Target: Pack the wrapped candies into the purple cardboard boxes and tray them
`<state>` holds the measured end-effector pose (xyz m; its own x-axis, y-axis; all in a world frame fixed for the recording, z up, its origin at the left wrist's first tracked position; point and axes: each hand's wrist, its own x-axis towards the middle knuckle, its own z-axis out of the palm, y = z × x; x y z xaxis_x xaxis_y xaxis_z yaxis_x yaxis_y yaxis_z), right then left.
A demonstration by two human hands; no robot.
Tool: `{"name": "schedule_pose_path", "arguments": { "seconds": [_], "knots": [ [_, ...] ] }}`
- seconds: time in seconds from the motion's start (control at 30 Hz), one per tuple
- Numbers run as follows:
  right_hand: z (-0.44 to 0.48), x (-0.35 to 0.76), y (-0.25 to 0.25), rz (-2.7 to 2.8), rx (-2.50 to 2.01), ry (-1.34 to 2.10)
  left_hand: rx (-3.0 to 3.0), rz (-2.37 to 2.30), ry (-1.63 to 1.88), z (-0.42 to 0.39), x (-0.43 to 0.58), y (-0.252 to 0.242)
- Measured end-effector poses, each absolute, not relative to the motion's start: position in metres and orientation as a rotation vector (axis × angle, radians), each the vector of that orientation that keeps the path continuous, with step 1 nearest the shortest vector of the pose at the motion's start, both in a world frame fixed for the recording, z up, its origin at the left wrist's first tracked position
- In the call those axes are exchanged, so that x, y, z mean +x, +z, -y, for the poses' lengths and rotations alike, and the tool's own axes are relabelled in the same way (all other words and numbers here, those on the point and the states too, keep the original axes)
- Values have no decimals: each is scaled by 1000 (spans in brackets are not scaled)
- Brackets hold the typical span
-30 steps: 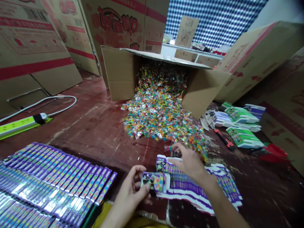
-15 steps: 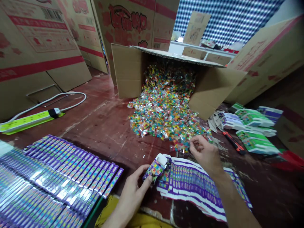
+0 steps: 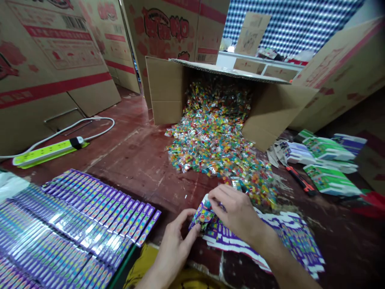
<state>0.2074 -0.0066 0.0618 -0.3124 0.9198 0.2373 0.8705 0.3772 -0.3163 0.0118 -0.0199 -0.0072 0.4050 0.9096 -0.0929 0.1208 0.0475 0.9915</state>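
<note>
My left hand (image 3: 177, 241) grips a small purple printed box (image 3: 202, 212) by its lower end, low in the middle. My right hand (image 3: 234, 210) is closed over the box's white open top, fingertips pinched there; what they hold is hidden. Under both hands lies a fanned row of flat purple box blanks (image 3: 285, 237). Just beyond is a heap of small clear packets of coloured sweets (image 3: 216, 148) spilling from a tipped cardboard carton (image 3: 164, 88).
Rows of filled purple boxes (image 3: 75, 224) cover the lower left. A green power strip (image 3: 45, 152) with a white cable lies at left. Green and purple box stacks (image 3: 327, 160) and an orange-handled cutter (image 3: 299, 180) lie at right. Big cartons stand around.
My right hand came back from the sweet heap to the top of the box. My left hand tilted the box upright. The view shifted slightly left.
</note>
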Motion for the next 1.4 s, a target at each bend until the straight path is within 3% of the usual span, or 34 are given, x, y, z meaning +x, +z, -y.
{"name": "schedule_pose_path", "arguments": {
  "seconds": [0.27,0.37,0.57,0.83,1.0,1.2,1.4],
  "knots": [
    [15,207,60,1837,-1398,318,1093,-889,935,25,19,-2],
    [27,207,44,1699,-1427,527,997,-808,959,27,19,3],
    [46,188,8,1464,-1425,791,993,-666,867,29,19,0],
    [40,182,6,1228,-1274,947,984,-701,889,29,17,5],
    [32,186,13,1293,-1184,1066,950,-703,894,29,18,2],
    [16,196,29,1261,-1399,1334,1211,-803,873,29,13,-1],
    [7,200,32,1337,-1366,1360,1281,-809,841,32,12,2]
  ]
}}
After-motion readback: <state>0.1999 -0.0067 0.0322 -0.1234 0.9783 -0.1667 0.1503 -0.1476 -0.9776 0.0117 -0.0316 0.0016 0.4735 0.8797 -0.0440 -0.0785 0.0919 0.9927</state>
